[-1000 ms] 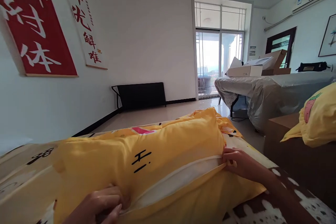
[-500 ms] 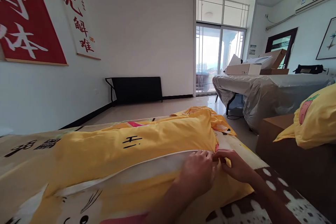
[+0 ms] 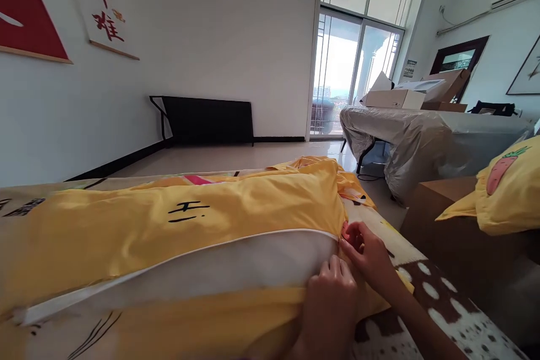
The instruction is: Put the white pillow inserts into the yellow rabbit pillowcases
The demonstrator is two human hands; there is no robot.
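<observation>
A yellow pillowcase (image 3: 248, 202) with a black "Hi" print lies across the bed. Its long opening gapes toward me, and a white pillow (image 3: 236, 264) shows inside. At the right end of the opening, my right hand (image 3: 369, 253) pinches the pillowcase's edge between thumb and fingers. Just below and left of it, my left hand (image 3: 331, 304) is closed at the lower edge of the opening, its fingers curled over the yellow cloth. What lies under its fingertips is hidden.
The patterned bedspread (image 3: 434, 287) spreads beneath. A cardboard box (image 3: 447, 197) at right bears another yellow pillow (image 3: 506, 185). Behind stands a plastic-covered table (image 3: 405, 135) with boxes. A folded black table (image 3: 206, 121) leans against the far wall.
My left hand has moved down, away from my right hand, and the opening shows more of the white pillow. The right hand remains at the opening's right end. The view has tilted down slightly.
</observation>
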